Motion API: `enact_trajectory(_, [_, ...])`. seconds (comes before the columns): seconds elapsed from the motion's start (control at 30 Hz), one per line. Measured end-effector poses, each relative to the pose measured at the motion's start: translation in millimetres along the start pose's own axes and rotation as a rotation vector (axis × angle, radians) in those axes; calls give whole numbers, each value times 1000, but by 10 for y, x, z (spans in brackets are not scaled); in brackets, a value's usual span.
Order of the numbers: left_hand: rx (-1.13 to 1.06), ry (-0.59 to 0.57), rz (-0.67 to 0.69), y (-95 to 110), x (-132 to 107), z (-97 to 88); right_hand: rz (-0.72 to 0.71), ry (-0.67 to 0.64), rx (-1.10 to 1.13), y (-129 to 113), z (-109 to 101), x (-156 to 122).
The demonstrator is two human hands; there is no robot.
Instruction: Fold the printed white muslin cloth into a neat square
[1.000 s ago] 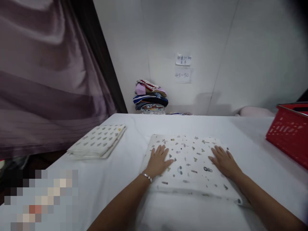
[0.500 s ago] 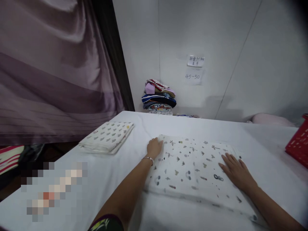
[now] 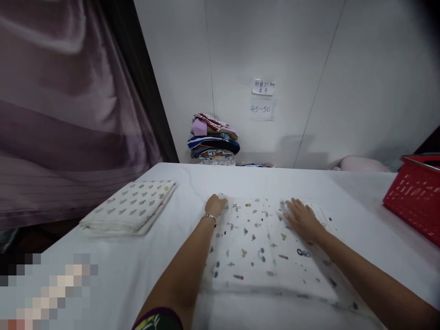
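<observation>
A folded white cloth printed with small dark figures (image 3: 261,252) lies on the white table (image 3: 192,183) in front of me. My left hand (image 3: 215,206), with a bracelet on the wrist, is curled around the cloth's far left corner. My right hand (image 3: 302,220) lies flat, fingers spread, on the cloth's far right part. A second folded white cloth with a leaf print (image 3: 132,206) rests on the table to the left, apart from both hands.
A red plastic basket (image 3: 414,195) stands at the table's right edge. A pile of folded coloured fabrics (image 3: 213,142) sits against the white wall behind the table. A purple curtain (image 3: 68,114) hangs on the left. Two paper notes (image 3: 263,98) are stuck on the wall.
My left hand went from flat on the cloth to gripping its far left corner. My right hand slid up and leftward across the cloth toward its far edge.
</observation>
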State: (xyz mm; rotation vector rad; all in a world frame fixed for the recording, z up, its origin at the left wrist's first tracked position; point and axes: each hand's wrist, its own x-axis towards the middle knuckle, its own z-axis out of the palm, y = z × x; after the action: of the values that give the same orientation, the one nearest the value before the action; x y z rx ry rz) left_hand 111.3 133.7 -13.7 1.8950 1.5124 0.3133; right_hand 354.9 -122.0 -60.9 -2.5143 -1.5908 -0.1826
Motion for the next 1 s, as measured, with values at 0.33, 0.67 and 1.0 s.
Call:
enact_trajectory(0.33, [-374,-186,-52,-97,158,-85,-116,22,31,-514,283,167])
enact_trajectory(0.67, [-39,114,97,-71,163,61,-114,-49,84,-498,211,192])
enact_trajectory(1.0, [344,189,200,-64,194,109,-64,-141,162,-332,-83,183])
